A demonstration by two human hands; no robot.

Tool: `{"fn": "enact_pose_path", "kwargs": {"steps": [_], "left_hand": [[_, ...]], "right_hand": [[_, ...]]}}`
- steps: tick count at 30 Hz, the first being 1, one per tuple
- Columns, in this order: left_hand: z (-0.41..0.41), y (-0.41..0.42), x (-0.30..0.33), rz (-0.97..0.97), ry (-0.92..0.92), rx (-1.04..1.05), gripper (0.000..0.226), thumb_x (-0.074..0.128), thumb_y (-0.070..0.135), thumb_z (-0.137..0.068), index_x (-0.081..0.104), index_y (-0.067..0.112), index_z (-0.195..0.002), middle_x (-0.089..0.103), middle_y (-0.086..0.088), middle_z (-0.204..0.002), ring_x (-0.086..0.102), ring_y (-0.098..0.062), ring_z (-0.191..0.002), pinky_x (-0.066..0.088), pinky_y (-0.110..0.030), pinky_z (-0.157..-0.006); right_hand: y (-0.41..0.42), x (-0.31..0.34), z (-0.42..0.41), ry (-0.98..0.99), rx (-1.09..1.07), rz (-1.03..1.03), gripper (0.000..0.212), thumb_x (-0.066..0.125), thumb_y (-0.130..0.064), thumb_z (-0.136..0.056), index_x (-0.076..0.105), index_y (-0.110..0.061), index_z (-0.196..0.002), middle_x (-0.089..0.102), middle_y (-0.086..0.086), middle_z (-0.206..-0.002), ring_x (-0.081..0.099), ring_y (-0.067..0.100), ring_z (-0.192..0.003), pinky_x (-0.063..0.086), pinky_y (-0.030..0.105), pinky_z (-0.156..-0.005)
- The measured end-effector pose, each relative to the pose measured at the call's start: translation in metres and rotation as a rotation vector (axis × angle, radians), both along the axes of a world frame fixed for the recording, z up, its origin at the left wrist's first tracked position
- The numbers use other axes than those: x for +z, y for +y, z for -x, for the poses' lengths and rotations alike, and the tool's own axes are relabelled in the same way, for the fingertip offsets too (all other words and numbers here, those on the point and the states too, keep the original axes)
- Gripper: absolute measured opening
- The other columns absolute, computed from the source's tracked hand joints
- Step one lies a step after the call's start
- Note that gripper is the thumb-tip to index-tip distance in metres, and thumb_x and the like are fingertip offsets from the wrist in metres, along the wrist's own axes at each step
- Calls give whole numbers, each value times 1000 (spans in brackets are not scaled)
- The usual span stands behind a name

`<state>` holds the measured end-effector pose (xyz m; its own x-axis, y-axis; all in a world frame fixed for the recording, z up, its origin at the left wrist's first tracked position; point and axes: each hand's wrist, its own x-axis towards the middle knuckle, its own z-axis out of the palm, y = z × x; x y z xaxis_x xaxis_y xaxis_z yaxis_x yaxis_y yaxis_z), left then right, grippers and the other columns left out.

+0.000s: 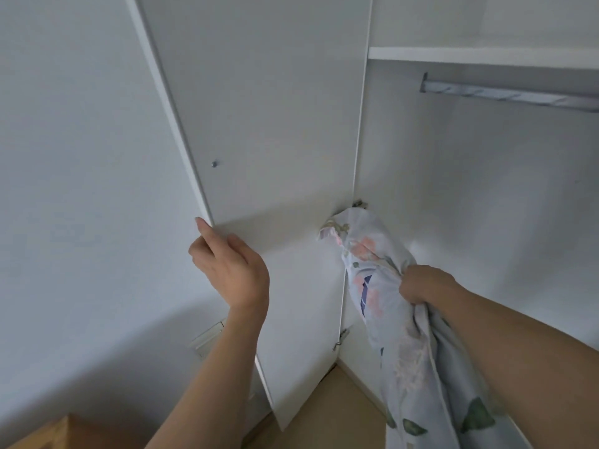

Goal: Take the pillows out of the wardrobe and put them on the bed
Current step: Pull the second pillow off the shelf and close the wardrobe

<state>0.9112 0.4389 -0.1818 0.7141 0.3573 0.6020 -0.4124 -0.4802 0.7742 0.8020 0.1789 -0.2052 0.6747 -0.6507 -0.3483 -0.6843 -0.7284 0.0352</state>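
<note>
The right hand (421,285) clenches a bunched fold of the floral pillow (402,335), which stands tilted at the open wardrobe (486,189), extending above and below the fist, while the left hand (231,270) curls over the door (259,124) edge

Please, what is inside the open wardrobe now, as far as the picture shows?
Inside the wardrobe are a white shelf and, under it, a bare metal rail. The right hand grips a floral pillow at the opening. The pillow and forearm cover the wardrobe's bottom.
</note>
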Motion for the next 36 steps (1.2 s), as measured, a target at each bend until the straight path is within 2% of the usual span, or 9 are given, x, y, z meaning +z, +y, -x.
{"fn": "enact_pose_path", "kwargs": {"steps": [3, 7, 12, 16, 20, 23, 28, 33, 36], "left_hand": [[12, -1, -4, -7, -111, -62, 53, 41, -1, -94, 30, -3, -147, 42, -19, -103, 42, -29, -90, 35, -29, -84], [34, -15, -9, 28, -187, -210, 55, 42, -1, -95, 25, -4, -147, 38, -9, -102, 41, -23, -84, 32, -21, -82], [64, -34, -16, -19, -275, -397, 55, 40, 11, -98, 19, 4, -148, 42, -9, -106, 36, -12, -93, 30, -10, -91], [84, -52, -22, -143, -357, -650, 55, 37, 29, -102, 12, 15, -149, 38, -16, -134, 41, -27, -123, 31, -21, -109], [95, -84, -19, -285, -497, -823, 69, 52, 26, -95, 11, 15, -150, 27, -14, -148, 30, -26, -140, 33, -35, -113], [103, -119, -16, -346, -577, -896, 80, 63, 23, -89, 11, 16, -150, 22, -17, -152, 27, -36, -142, 37, -52, -108], [115, -181, -13, -472, -584, -921, 99, 64, 37, -86, -8, 26, -153, 11, -18, -155, 14, -46, -144, 26, -64, -107], [130, -237, -16, -508, -445, -937, 96, 56, 45, -91, -18, 32, -150, -2, -15, -157, -3, -47, -145, 19, -77, -100], [134, -263, -14, -564, -398, -957, 88, 44, 51, -94, -21, 32, -149, -8, -14, -157, -10, -48, -143, 14, -81, -97]], "right_hand": [[-5, 0, 4, -1, -26, -11, 40, 45, -19, -86, 54, -11, -124, 60, 8, -121, 59, 27, -106, 45, 32, -85], [-14, 3, 10, 35, -27, -35, 45, 44, -19, -88, 51, -5, -130, 55, 13, -132, 56, 30, -116, 46, 37, -100], [-31, 8, 20, 30, -57, -45, 44, 46, -19, -88, 54, -2, -127, 55, 16, -133, 56, 31, -118, 44, 38, -103], [-42, 8, 36, 4, -103, -58, 41, 47, -19, -89, 56, -3, -126, 56, 16, -131, 56, 30, -118, 45, 37, -101], [-55, 12, 59, -3, -178, -93, 47, 47, -21, -91, 48, -1, -133, 49, 17, -139, 52, 30, -123, 41, 37, -106], [-67, 19, 80, -20, -213, -97, 47, 45, -24, -93, 47, 0, -134, 49, 16, -139, 51, 29, -123, 41, 36, -107], [-86, 26, 117, -27, -309, -114, 46, 45, -25, -94, 49, 1, -131, 52, 17, -135, 53, 29, -120, 43, 36, -104], [-105, 25, 156, -97, -430, -74, 31, 49, -17, -88, 60, -4, -114, 62, 14, -117, 60, 31, -108, 48, 35, -86], [-117, 25, 171, -39, -495, -89, 36, 47, -15, -86, 55, -1, -118, 60, 14, -122, 59, 30, -109, 48, 34, -94]]}}
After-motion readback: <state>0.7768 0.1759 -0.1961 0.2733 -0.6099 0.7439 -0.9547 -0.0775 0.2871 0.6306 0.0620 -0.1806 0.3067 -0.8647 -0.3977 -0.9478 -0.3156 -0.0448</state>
